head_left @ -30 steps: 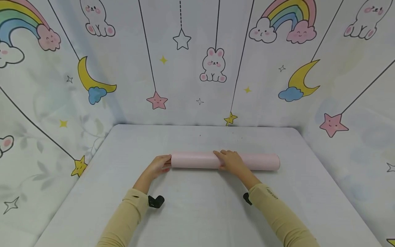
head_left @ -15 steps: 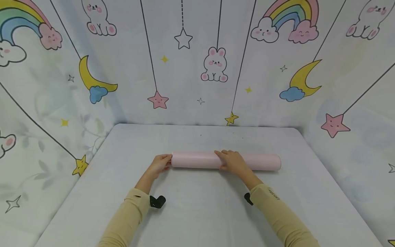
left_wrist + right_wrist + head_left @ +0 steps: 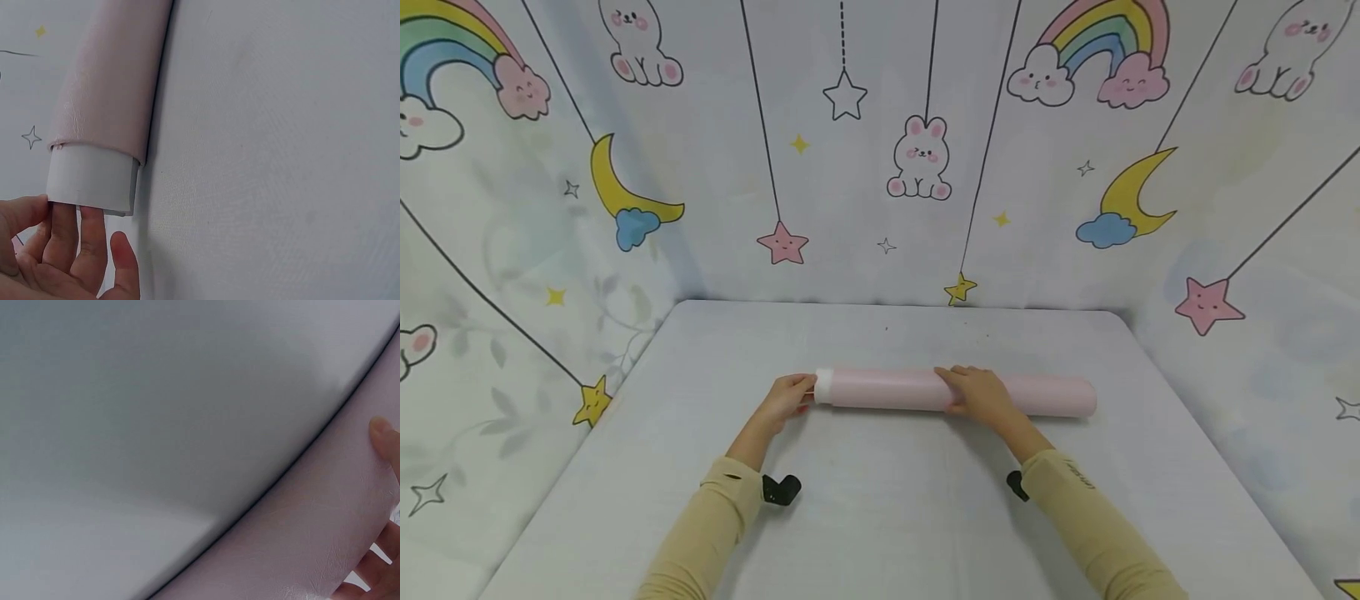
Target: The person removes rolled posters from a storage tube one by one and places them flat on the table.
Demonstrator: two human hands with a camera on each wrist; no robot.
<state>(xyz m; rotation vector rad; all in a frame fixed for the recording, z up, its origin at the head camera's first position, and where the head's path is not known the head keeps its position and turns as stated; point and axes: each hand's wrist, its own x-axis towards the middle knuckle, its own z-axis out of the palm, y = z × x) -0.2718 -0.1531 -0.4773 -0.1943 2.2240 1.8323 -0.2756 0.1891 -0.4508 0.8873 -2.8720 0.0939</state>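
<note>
Illegible lettering [image 3: 1082,476] on right sleeve [image 3: 1093,521]

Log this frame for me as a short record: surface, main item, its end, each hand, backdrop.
Surface: white table
Main item: pink roll, lying crosswise on the table
Its end: white inner roll, sticking out at the left
Left hand: holds the end of the white inner roll; some fingertips hidden
Right hand: grips the pink roll from above, thumb on the near side
Backdrop: white cloth printed with stars, moons, rabbits, rainbows
</note>
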